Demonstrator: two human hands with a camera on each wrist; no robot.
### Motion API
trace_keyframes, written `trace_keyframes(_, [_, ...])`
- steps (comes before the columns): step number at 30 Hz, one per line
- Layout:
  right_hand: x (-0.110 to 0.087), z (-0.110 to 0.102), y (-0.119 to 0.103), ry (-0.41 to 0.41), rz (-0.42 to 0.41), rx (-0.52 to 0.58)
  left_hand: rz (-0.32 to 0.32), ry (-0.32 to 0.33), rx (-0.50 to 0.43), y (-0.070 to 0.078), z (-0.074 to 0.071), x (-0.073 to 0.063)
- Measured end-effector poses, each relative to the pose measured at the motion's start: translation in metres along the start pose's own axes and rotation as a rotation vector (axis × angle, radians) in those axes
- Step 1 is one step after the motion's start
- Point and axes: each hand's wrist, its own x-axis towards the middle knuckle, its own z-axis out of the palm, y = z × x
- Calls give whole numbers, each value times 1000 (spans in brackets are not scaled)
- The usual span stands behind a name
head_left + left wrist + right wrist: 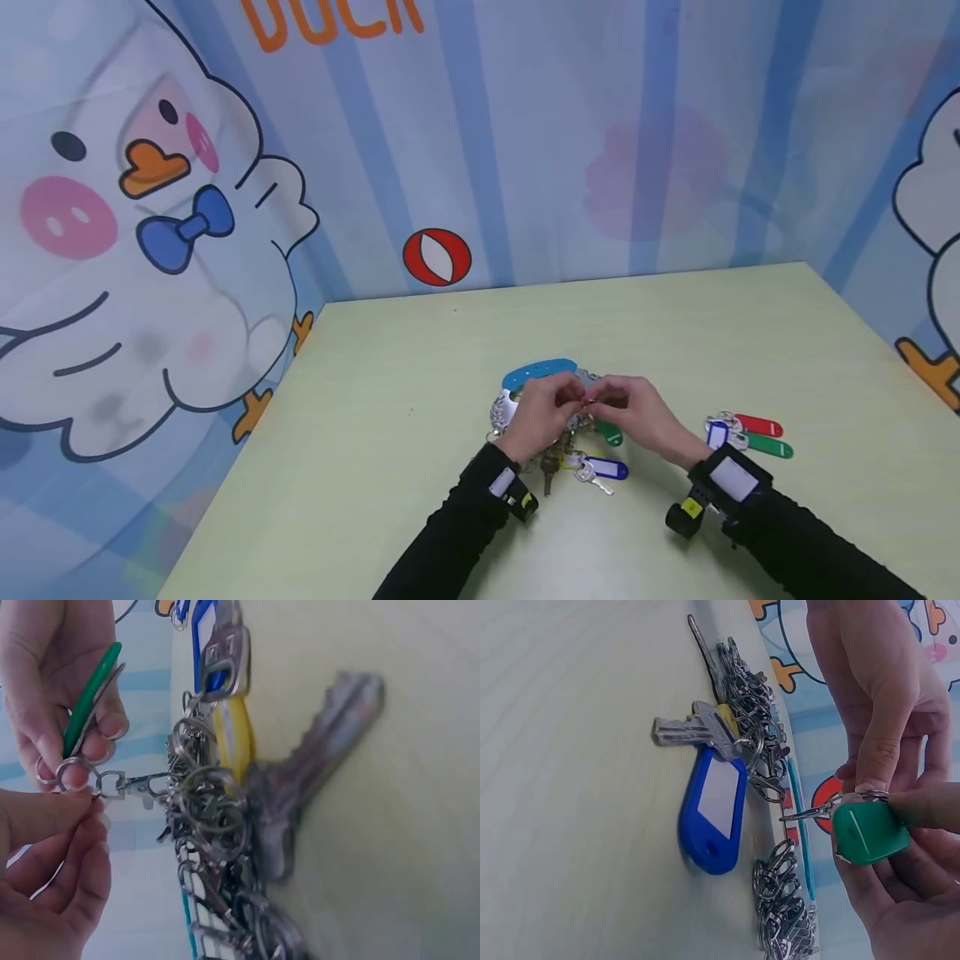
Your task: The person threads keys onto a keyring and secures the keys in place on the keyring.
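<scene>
The left hand (542, 417) and right hand (645, 412) meet fingertip to fingertip above a cluster of keys. In the left wrist view, the left thumb and fingers pinch a split ring (64, 763) attached to a metal swivel snap hook (146, 782). The right fingers hold a green key tag (90, 705) with a flat metal piece against it, probably its key. The right wrist view has the same green tag (870, 831) between both hands. Fingers partly hide how the tag's ring and the split ring join.
Below the hands lies a pile of metal rings and clasps (210, 817) with a large brownish key (315, 742). Nearby are a blue key tag (720, 795) and key (682, 733). A light-blue curved piece (540, 372) lies behind; red (759, 426) and green tags (770, 447) lie right.
</scene>
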Motion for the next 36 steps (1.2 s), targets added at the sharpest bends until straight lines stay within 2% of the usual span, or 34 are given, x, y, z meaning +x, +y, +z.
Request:
trace_keyframes(4, [1, 2, 1, -11, -30, 5, -22, 21, -25, -1, 1, 1])
trace_keyframes(11, [4, 1, -1, -16, -73, -6, -129, 12, -36, -1, -2, 2])
trace_keyframes(15, [6, 0, -3, -20, -43, -17, -100, -10, -15, -3, -3, 3])
trace_keyframes(20, [5, -2, -4, -23, -13, -3, -16, 21, -7, -3, 0, 2])
trace_keyframes(23, [3, -3, -5, -19, -11, 9, -7, 34, -12, -2, 2, 3])
trace_keyframes(26, [2, -2, -6, -20, -24, 20, -46, 41, 7, -1, 3, 4])
trace_keyframes(30, [3, 0, -8, -23, -55, 2, -159, 23, 25, 2, -1, 6])
trace_keyframes(32, [4, 0, -9, -24, -65, -5, -189, 2, 31, 4, -3, 6])
trace_keyframes(34, [4, -1, -10, -28, -57, -4, -183, -18, 39, 6, -5, 6])
trace_keyframes(36, [4, -2, -10, -33, -39, 3, -140, -28, 59, 5, -5, 5])
